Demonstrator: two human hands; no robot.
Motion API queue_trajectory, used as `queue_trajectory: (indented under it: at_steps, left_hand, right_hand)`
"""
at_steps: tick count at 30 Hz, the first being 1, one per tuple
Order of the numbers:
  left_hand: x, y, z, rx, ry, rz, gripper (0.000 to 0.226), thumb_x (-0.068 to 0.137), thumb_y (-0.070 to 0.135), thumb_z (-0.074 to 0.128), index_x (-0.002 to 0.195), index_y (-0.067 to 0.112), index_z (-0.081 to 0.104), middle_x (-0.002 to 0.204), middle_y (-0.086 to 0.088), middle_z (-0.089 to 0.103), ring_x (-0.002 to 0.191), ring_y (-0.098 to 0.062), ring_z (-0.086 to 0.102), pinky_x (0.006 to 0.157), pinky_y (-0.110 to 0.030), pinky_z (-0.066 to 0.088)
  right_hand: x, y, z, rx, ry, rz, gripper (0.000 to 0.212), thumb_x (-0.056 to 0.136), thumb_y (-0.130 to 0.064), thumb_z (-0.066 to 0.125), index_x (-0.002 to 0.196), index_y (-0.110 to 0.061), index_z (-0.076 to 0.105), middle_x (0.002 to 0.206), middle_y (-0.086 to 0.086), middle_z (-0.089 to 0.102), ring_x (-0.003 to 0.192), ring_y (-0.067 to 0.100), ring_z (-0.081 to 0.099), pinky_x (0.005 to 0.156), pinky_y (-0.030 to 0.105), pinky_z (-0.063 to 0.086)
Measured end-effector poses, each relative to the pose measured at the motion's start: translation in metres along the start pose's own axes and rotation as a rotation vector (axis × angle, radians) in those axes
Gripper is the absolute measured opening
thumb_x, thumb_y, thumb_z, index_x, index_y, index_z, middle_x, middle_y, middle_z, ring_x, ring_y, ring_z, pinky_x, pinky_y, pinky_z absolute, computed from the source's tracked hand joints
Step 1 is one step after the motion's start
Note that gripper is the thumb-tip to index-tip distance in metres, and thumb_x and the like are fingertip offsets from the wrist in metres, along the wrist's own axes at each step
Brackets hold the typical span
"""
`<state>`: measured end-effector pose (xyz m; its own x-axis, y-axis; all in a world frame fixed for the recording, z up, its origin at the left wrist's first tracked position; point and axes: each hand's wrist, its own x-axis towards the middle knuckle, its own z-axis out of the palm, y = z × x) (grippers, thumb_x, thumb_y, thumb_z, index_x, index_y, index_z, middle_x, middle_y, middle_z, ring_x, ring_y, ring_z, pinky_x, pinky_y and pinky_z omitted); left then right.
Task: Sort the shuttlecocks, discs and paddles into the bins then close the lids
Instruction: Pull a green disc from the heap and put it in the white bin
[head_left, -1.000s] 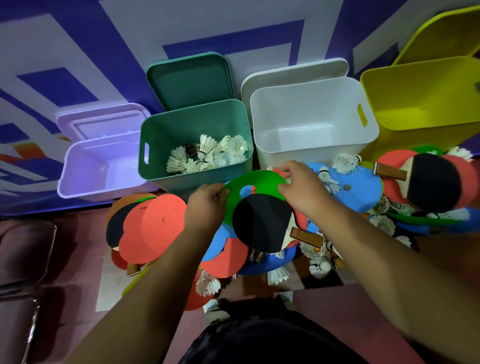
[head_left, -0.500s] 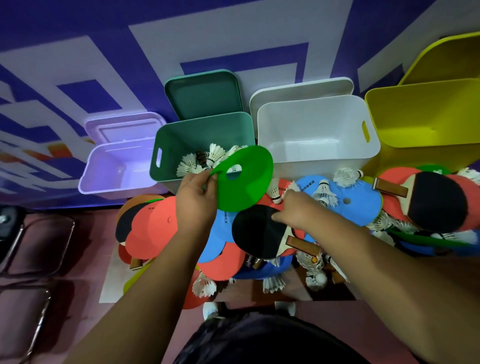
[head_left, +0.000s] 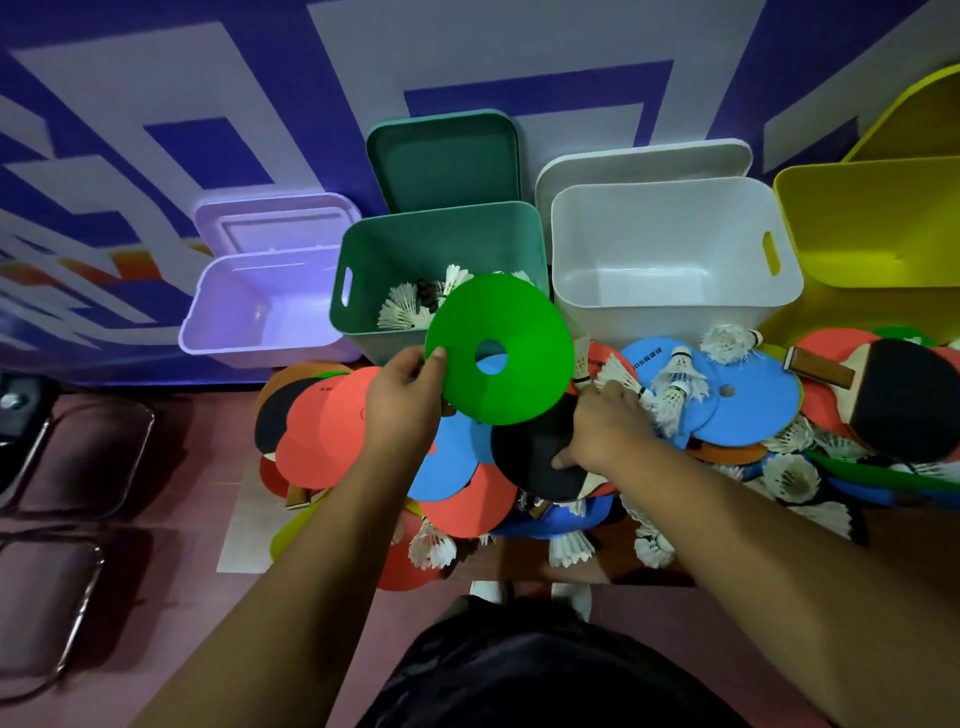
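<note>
Left hand (head_left: 405, 395) pinches the green disc (head_left: 524, 332) at its left edge, thumb on top and the other fingers underneath. The disc is lifted off the pile and tilted. It overlaps the near wall of the teal bin (head_left: 441, 234) and hides part of the shuttlecocks in that bin (head_left: 402, 314).

Right hand (head_left: 602, 421) is down in the pile with its thumb lying on a black paddle (head_left: 530, 452). Its fingers are bent in among the loose shuttlecocks (head_left: 680, 384) at the edge of the blue disc (head_left: 748, 410). Cannot tell whether they actually grip one.

Four bins stand in a row along the wall, all open:
- purple bin (head_left: 208, 291)
- teal bin
- white bin (head_left: 670, 244)
- yellow bin (head_left: 857, 223)

Each lid stands upright behind its own bin: purple lid (head_left: 275, 223), teal lid (head_left: 447, 161), white lid (head_left: 639, 161), yellow lid (head_left: 924, 124).

The pile sits on the floor right against the fronts of the bins. Overlapping orange-red discs (head_left: 322, 426) lie at the left, with more blue and red discs under both forearms. A second black paddle (head_left: 914, 400) with a wooden handle lies far right, and white shuttlecocks are scattered between and on top of the discs. The black paddle under the right hand lies over several discs.

Metal-framed chairs (head_left: 78, 441) stand at far left, well apart from the pile.
</note>
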<state>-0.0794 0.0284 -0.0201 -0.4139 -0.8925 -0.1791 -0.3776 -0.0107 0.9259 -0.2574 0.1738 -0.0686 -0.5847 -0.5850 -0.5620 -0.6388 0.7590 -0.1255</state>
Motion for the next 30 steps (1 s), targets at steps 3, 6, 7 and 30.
queue_trajectory:
  at_steps: [3, 6, 7, 30]
  left_hand:
    - [0.007, -0.004, -0.006, -0.059, -0.028, -0.022, 0.039, 0.1, 0.045, 0.059, 0.097, 0.007, 0.07, 0.08, -0.022, 0.069, 0.068, -0.029, 0.069, 0.064, -0.061, 0.059]
    - [0.011, 0.001, -0.003, -0.155, -0.058, -0.042, 0.03, 0.102, 0.039, 0.061, 0.095, 0.012, 0.075, 0.089, -0.024, 0.073, 0.077, -0.037, 0.072, 0.069, -0.055, 0.064]
    - [0.013, 0.003, -0.002, -0.186, -0.07, -0.053, 0.027, 0.104, 0.033, 0.062, 0.094, 0.012, 0.075, 0.087, -0.023, 0.073, 0.074, -0.031, 0.071, 0.065, -0.046, 0.063]
    - [0.069, 0.12, 0.127, -0.388, -0.485, -0.141, 0.018, 0.106, 0.018, 0.063, 0.109, 0.0, 0.063, 0.073, -0.003, 0.068, 0.084, -0.015, 0.076, 0.083, -0.029, 0.061]
  right_hand:
    - [-0.002, -0.001, -0.004, 0.053, 0.033, 0.012, 0.1, 0.065, -0.06, 0.093, 0.143, -0.012, 0.051, 0.14, 0.016, 0.045, 0.135, 0.04, 0.044, 0.108, 0.051, 0.046]
    - [-0.004, 0.005, -0.018, 0.288, 0.022, -0.033, 0.063, 0.08, -0.048, 0.087, 0.131, -0.016, 0.067, 0.123, 0.01, 0.064, 0.111, 0.03, 0.062, 0.087, 0.036, 0.054]
    - [-0.008, 0.008, -0.025, 0.375, 0.009, -0.054, 0.049, 0.085, -0.043, 0.084, 0.124, -0.016, 0.07, 0.111, 0.003, 0.069, 0.101, 0.024, 0.065, 0.075, 0.03, 0.051]
    - [-0.098, 0.144, -0.109, 1.586, 0.595, 0.342, 0.02, 0.096, -0.024, 0.078, 0.094, -0.013, 0.062, 0.066, -0.003, 0.071, 0.056, 0.011, 0.069, 0.052, 0.026, 0.056]
